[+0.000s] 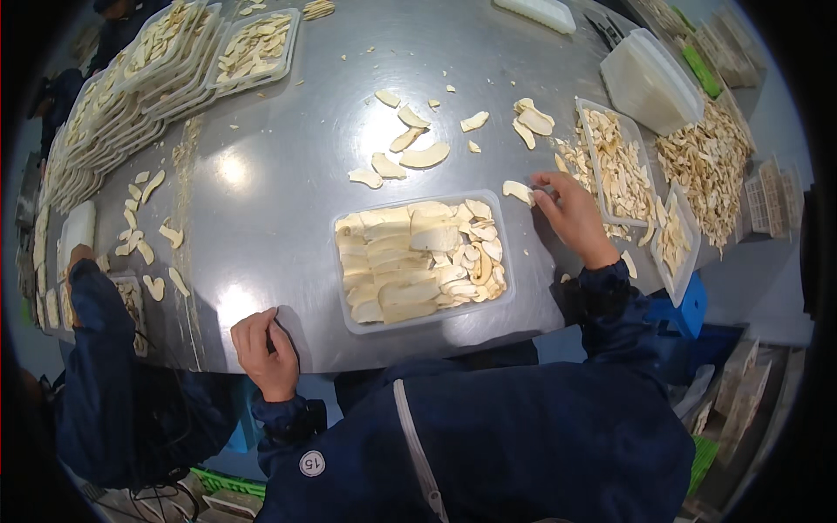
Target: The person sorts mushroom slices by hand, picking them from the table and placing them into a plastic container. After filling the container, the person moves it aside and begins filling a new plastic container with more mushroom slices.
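Note:
A clear plastic tray (351,324) stands in front of me at the table's near edge. Overlapping pale dried mushroom slices (388,253) fill its left and middle in rows, and smaller pieces lie loose on its right side. To the right of the tray, my right hand (571,213) is closed, thumb and fingers pinching one end of a pale mushroom slice (517,192) just above or on the table. My left hand (266,356) rests on the table edge left of the tray, fingers curled together, with nothing visible in them.
Loose slices (425,156) lie beyond the tray. At right are a filled tray (646,166), a tilted tray (689,261), stacked containers (654,83) and a mushroom heap (711,170). Stacked filled trays (105,131) stand far left. A co-worker's arm (96,349) reaches in at left.

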Available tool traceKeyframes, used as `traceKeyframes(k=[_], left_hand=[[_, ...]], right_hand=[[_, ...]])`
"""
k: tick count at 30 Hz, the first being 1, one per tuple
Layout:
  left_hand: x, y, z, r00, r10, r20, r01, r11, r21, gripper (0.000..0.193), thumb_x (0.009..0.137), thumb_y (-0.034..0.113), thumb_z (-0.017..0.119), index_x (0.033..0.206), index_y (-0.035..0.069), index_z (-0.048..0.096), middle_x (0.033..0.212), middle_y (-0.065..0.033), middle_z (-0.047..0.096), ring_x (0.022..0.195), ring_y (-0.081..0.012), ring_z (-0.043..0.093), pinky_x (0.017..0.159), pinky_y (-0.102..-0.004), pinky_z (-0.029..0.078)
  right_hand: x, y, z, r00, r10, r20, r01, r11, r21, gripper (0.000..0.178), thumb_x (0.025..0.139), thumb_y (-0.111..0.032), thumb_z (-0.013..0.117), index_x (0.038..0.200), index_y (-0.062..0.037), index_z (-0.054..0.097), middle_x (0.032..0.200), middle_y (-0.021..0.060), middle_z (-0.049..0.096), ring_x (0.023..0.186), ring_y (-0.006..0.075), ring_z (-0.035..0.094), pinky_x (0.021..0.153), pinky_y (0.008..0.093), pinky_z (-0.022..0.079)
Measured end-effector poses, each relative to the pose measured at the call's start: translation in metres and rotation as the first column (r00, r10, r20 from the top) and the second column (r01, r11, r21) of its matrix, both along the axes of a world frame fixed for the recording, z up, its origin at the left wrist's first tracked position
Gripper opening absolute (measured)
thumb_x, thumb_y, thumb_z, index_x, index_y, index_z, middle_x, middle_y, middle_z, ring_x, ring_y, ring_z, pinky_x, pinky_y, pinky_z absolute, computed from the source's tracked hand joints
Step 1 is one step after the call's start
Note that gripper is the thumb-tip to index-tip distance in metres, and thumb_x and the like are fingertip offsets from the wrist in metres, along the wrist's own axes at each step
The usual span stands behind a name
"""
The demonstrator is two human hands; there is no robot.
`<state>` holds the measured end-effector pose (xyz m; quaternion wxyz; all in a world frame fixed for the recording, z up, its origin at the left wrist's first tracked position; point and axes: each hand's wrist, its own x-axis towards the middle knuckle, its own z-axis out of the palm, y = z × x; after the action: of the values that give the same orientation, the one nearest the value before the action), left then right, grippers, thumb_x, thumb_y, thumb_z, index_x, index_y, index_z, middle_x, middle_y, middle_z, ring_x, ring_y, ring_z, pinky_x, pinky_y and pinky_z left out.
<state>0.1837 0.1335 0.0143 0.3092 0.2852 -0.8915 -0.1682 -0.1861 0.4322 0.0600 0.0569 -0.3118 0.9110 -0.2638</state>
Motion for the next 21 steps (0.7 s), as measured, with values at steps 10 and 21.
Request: traceKeyframes(k=[10, 21], left_hand=[[0.0, -0.001, -0.004, 1.0, -0.001, -0.022, 0.001, 1.0, -0.007, 0.023, 0.083, -0.007, 0.061, 0.103, 0.002, 0.069, 0.097, -0.0132, 0.066, 0.094, -0.0327, 0.06, 0.083, -0.041, 0.049], [0.0, -0.001, -0.002, 1.0, 0.013, -0.011, -0.013, 1.0, -0.023, 0.022, 0.084, -0.005, 0.061, 0.102, 0.002, 0.07, 0.097, -0.0131, 0.066, 0.094, -0.0323, 0.06, 0.082, -0.0409, 0.049]], right_hand=[[0.011, -0.014, 0.002, 0.975, 0.028, -0.222, 0.004, 0.989, 0.145, 0.024, 0.085, -0.025, 0.076, 0.102, -0.0091, 0.07, 0.092, 0.0088, 0.065, 0.082, 0.0295, 0.066, 0.071, 0.0403, 0.053], [0.02, -0.025, 0.01, 0.946, 0.053, -0.319, 0.009, 0.982, 0.191, 0.021, 0.081, -0.024, 0.075, 0.095, -0.0086, 0.07, 0.086, 0.0093, 0.065, 0.075, 0.0313, 0.066, 0.066, 0.0408, 0.053]])
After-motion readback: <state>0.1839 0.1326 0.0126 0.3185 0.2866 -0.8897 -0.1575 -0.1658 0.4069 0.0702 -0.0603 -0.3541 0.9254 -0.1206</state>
